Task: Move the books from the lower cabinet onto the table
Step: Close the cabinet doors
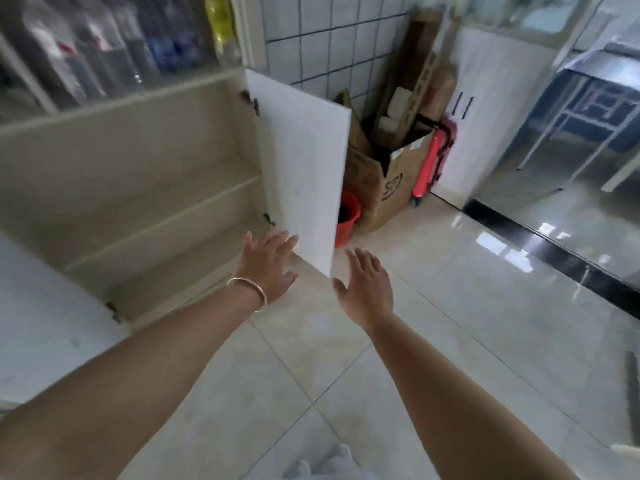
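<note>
The lower cabinet (145,188) stands with both doors swung out, and I see no books on its beige shelves. Its right door (304,168) is a white panel jutting toward me. My left hand (268,265), with a bangle on the wrist, is spread flat by the door's lower inner edge, fingertips at or near the panel. My right hand (367,289) is spread too, just right of the door's bottom corner, holding nothing. No table with books is in view.
Bottles fill the glass-fronted upper cabinet (114,43). The left door (45,323) juts out at lower left. Behind the right door sit a red bucket (346,220), a cardboard box (384,185) and a red suitcase (433,161). A blue desk (588,109) stands beyond glass.
</note>
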